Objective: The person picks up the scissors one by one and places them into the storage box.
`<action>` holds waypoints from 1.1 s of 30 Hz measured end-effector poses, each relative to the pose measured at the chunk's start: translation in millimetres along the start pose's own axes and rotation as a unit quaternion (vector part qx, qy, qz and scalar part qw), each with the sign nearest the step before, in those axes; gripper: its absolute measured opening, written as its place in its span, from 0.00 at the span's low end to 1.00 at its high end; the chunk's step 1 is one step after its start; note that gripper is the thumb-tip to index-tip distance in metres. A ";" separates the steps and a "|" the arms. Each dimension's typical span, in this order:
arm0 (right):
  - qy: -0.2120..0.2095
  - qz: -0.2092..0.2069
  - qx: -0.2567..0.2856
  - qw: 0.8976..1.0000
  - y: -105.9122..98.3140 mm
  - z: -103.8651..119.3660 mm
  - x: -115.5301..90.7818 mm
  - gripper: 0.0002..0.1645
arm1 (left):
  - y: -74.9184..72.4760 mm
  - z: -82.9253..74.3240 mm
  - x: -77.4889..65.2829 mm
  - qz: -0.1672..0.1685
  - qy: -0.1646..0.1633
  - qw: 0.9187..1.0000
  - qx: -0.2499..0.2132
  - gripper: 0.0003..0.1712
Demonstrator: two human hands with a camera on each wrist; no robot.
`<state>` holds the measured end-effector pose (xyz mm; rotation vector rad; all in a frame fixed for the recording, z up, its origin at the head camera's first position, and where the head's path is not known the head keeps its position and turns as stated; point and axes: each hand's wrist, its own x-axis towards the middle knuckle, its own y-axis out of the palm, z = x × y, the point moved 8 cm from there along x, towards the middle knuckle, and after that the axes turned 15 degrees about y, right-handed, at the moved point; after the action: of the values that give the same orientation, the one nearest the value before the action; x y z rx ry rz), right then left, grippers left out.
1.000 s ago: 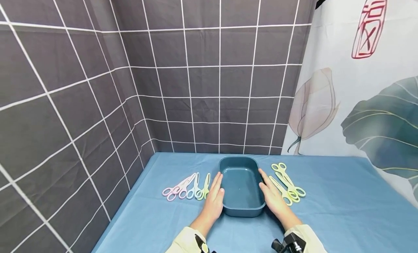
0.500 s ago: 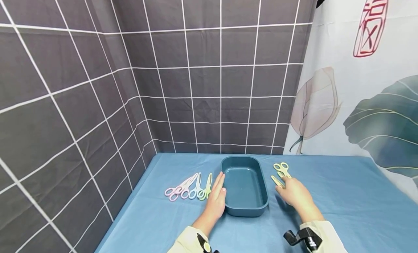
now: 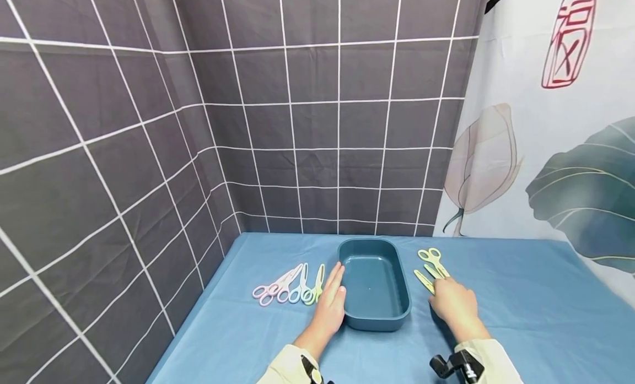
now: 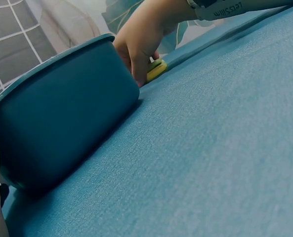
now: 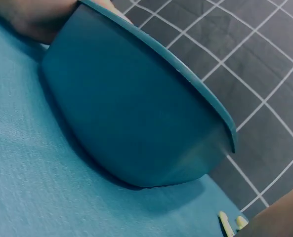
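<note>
A dark teal rectangular tub (image 3: 376,323) stands upright on the blue-covered table. My left hand (image 3: 328,304) lies along the tub's left side, its fingers straight against the wall. To the right of the tub, my right hand (image 3: 455,308) reaches down over a small group of yellow-green scissors (image 3: 432,257), hiding their near handles. In the left wrist view its curled fingers pinch a yellow-green scissors handle (image 4: 156,71) close to the cloth. Two blade tips (image 5: 225,222) show beside the hand in the right wrist view.
Left of the tub lie pink scissors (image 3: 269,291), light blue scissors (image 3: 300,291) and a yellow-green pair (image 3: 317,285) near my left hand. A grey gridded curtain (image 3: 312,169) hangs behind the table, with a white leaf-patterned one (image 3: 521,207) at the right.
My right hand has left the tub's right side, moved right to the yellow-green scissors and closed on a handle there. The left hand stays against the tub.
</note>
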<state>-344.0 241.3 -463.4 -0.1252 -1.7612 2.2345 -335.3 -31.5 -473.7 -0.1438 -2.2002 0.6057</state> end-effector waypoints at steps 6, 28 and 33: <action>0.009 -0.015 0.006 1.000 2.3 -2.7 -2.2 0.07 | 0.9 -1.7 1.2 0.008 -0.001 1.000 0.002 0.27; 0.022 0.046 -0.005 0.999 -12.8 9.6 -7.1 0.10 | 0.2 -0.5 1.6 0.002 -0.003 1.000 0.016 0.27; 0.051 0.074 0.004 0.996 -13.6 8.3 -6.6 0.06 | -0.1 -0.2 -0.2 -0.001 -0.006 1.000 0.015 0.26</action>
<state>-337.4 234.5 -449.0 -0.3730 -1.7409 2.2914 -335.0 -31.5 -473.7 -0.1226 -2.2025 0.6389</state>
